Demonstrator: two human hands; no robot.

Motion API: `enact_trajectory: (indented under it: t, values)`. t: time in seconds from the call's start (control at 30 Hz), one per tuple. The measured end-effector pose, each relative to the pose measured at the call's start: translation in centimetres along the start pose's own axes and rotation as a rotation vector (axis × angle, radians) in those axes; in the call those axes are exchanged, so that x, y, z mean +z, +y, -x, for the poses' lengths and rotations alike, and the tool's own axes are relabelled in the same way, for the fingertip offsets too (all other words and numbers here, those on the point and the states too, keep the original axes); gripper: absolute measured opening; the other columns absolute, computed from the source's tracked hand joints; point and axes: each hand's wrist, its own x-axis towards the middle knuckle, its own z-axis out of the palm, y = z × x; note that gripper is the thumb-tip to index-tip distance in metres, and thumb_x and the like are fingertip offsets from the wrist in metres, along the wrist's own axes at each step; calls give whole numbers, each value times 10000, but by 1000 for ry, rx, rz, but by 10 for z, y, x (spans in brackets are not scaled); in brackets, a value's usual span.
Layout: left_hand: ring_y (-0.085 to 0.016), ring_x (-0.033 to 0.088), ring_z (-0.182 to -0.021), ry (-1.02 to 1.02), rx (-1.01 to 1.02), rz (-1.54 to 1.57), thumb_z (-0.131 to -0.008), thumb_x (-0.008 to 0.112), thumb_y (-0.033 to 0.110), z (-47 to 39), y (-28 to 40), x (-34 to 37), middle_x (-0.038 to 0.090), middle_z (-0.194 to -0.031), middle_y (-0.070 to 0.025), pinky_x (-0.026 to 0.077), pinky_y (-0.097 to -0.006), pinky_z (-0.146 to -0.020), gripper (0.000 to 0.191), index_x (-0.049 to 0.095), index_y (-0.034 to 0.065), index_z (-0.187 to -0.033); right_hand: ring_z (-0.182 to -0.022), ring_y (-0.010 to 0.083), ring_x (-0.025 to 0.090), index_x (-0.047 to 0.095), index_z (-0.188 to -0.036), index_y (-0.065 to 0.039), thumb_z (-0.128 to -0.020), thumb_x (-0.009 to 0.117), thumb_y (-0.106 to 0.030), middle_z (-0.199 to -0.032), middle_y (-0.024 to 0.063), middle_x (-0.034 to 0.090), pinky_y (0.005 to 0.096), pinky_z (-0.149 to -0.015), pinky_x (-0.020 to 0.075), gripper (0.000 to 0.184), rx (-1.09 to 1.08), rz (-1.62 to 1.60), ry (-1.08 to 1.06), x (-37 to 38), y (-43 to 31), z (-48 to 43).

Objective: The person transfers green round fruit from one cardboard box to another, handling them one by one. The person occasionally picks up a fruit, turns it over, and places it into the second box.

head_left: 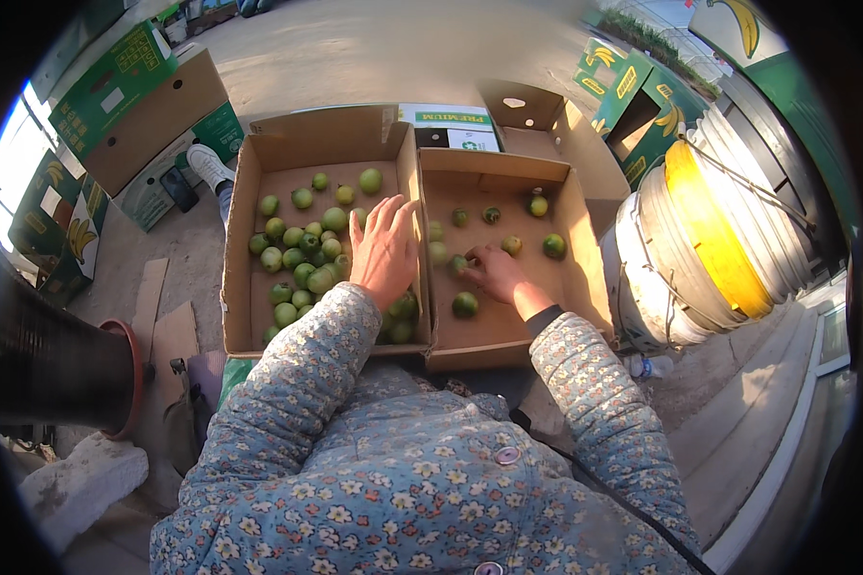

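Note:
Two open cardboard boxes stand side by side before me. In the left box (241, 316) lie many small green tomatoes (321, 279), mostly bunched in the middle and near side. My left hand (385, 251) is over this box's right part, palm down with fingers spread; its underside is hidden. Inside the right box (503, 343) are several scattered tomatoes, some dark green, some yellowing, such as a green-yellow one (554, 246). My right hand (500, 273) reaches into it, fingertips closed on a small green tomato (458, 264). A larger dark green tomato (465, 305) lies just below that hand.
White and yellow plastic buckets (719, 223) lie stacked at right, near a plastic bottle (651, 366). Green banana cartons (629, 108) and another open box (546, 129) stand beyond. Left are stacked cartons (151, 100), a person's shoe (208, 167) and a large black container (57, 352).

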Motion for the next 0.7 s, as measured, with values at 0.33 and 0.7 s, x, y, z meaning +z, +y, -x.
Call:
enact_trajectory:
  t: [0.33,0.7]
  values:
    - [-364,504,-1204,82,115,165,-838,626,100,-5,-3,2,550,-1298,-153,348,-489,-1073,462,531,64,-1288,-1090,417,605,563,-1258,-40,-875,690,-390,-1154,224,646,464,-927,493,535,-147,194,-260,9,-25,10]
    - [-307,553,-1010,-207,356,177,-779,743,191,-7,22,-26,611,-1047,-93,422,-428,-934,669,497,113,-1396,-629,76,556,524,-1174,-60,-1016,568,-386,-845,26,649,239,-570,459,365,-261,-933,135,-17,-49,10]
